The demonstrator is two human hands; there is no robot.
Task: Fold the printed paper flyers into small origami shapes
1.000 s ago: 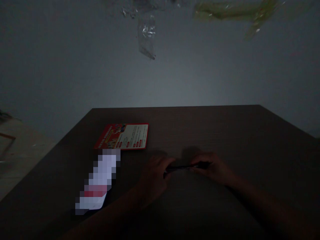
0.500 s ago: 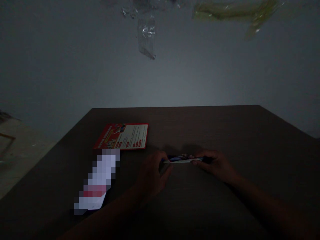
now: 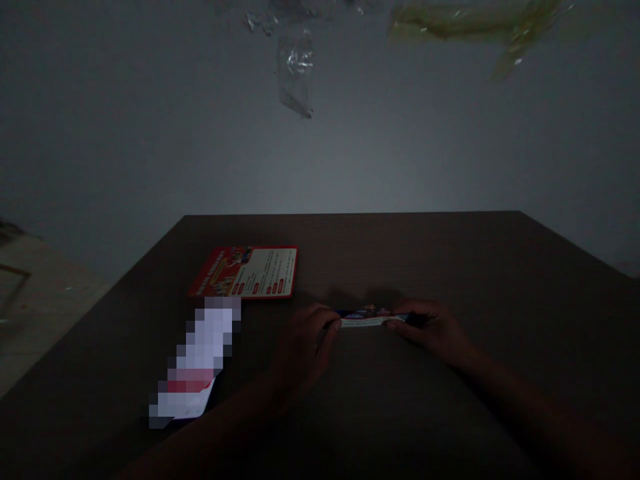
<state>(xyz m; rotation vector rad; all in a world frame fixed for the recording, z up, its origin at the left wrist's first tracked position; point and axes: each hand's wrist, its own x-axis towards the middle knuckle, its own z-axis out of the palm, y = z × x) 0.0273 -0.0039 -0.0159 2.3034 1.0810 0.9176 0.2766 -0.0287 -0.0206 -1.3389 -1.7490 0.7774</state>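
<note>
Between my two hands is a small printed card (image 3: 365, 316), with a dark, colourful picture on its upper side and a pale strip along the near edge. It is seen nearly edge-on, so whether it is one card or a folded sheet I cannot tell. My left hand (image 3: 309, 340) pinches its left end between thumb and fingers. At the right end, the thumb and fingers of my right hand (image 3: 434, 325) close on it. Both hands are low over the dark wooden table (image 3: 400, 253).
A red and white printed board (image 3: 250, 272) lies at the left of the table. Nearer me, beside my left forearm, a lit phone (image 3: 197, 360) has its screen blurred out. Behind the table stands a pale wall (image 3: 380, 147) with tape (image 3: 460, 23) and clear plastic (image 3: 296, 70) stuck on it.
My left thumb has moved up onto the near edge of the card, and the pale strip there shows more broadly. My right hand has hardly moved.
</note>
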